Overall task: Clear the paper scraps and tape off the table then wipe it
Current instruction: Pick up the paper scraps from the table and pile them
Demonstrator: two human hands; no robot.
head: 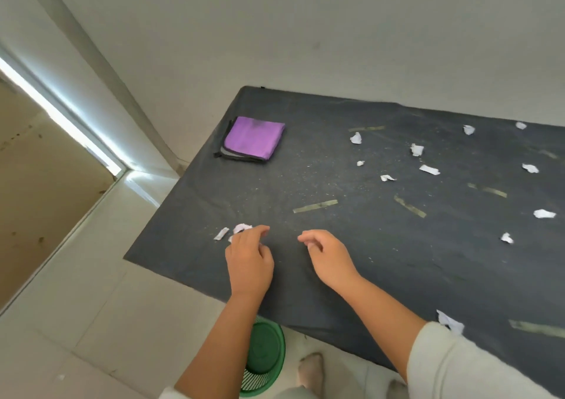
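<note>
A: Where do things stand, left to right?

B: The left hand point(249, 261) curls loosely on the bench point(351, 270); its fingers point(260, 230) touch a crumpled paper scrap point(242, 228), whether pinched I cannot tell. Another scrap point(221, 233) lies just left of them.

A: And the other?

B: The right hand point(328, 258) hovers half-curled, holding nothing.

A: Handling?

B: The scraps look feather-light and soft; pinch any crease. Beyond the right fingers a tape strip point(315, 206) lies flat, its long axis running left-right, slightly rising rightward. It probably clings, so lift one end first.
</note>
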